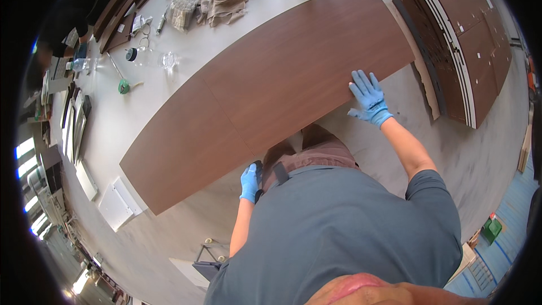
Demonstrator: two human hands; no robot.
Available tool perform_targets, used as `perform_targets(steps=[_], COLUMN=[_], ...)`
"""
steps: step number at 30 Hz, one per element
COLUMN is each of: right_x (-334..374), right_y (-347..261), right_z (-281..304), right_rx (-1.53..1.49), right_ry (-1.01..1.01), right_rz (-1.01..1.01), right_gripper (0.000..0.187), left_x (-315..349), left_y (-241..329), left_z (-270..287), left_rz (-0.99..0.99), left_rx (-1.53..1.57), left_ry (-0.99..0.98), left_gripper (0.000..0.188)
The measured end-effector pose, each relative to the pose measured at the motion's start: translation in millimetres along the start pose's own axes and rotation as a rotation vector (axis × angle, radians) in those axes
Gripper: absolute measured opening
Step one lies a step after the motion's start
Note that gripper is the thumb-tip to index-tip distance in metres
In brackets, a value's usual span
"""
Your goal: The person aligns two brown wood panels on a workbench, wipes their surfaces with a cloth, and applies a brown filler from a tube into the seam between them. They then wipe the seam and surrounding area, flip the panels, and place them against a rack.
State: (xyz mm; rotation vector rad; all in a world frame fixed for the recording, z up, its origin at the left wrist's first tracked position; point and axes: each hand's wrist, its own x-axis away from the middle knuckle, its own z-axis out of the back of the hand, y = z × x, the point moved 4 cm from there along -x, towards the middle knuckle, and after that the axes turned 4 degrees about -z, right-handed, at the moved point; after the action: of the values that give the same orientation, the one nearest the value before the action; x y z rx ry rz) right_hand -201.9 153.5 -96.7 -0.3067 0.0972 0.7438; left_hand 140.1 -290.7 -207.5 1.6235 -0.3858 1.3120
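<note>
A long brown wood-grain panel (282,62) with a thin seam across it lies before me on the pale table (175,39). My right hand (370,101), in a light blue glove, is spread flat with its fingers over the panel's near edge at the right. Low at my left hip is my left hand (249,183), gloved the same way, with its fingers curled at a small black object (258,171). The kind of that object cannot be made out. The hand is beside the panel's near edge.
A clear bottle (149,57), a green tape measure (123,86), a bag of small parts (183,8) and a brown cloth (231,0) lie beyond the panel. Stacked dark boards (451,39) stand at the right. Another person (73,11) is at the far left.
</note>
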Motion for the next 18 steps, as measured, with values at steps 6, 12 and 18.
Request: perform_targets(steps=[6, 12, 18], right_x=[-37, -39, -31], right_y=[-32, -21, -14], right_z=[-29, -24, -28], right_rx=[0.2, 0.4, 0.364], right_ry=[-0.161, -0.139, -0.179], right_rz=[0.172, 0.074, 0.105], right_gripper=[0.078, 0.066, 0.067], left_x=[3, 4, -5], left_y=[11, 20, 10], left_z=[-44, -85, -122], left_rz=[0.011, -0.022, -0.055], left_rx=[0.071, 0.523, 0.81], left_ry=[-0.095, -0.398, -0.683], left_gripper=[0.043, 0.045, 0.043])
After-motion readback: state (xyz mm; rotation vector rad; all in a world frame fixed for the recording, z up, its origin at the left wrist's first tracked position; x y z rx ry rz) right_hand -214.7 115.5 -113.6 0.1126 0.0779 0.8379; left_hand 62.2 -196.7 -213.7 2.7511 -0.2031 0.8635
